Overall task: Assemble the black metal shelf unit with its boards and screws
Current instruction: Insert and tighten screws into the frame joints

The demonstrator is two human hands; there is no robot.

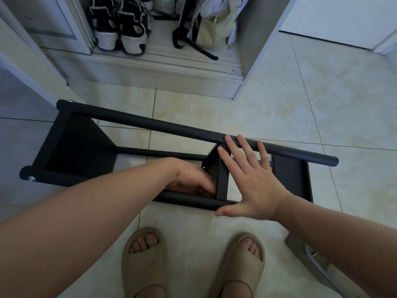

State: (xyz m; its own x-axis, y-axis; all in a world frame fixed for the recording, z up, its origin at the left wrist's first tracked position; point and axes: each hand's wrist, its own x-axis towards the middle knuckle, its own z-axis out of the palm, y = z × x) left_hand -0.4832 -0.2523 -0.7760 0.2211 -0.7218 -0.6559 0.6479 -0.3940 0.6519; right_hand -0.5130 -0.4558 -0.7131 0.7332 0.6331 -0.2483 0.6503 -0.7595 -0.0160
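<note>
Progress: black metal shelf frame (150,123) lying sideways, end boards (79,143) looking fitted, middle black board (222,183) going in | right hand (251,186) resting open-palmed | left hand (191,179) reaching behind, grip hidden.

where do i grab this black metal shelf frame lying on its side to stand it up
Grip the black metal shelf frame by its upper round tube, coming down from above. The frame lies on its side, so that tube sits highest, bare and slim enough for fingers to wrap. The open right hand touches it.
</note>
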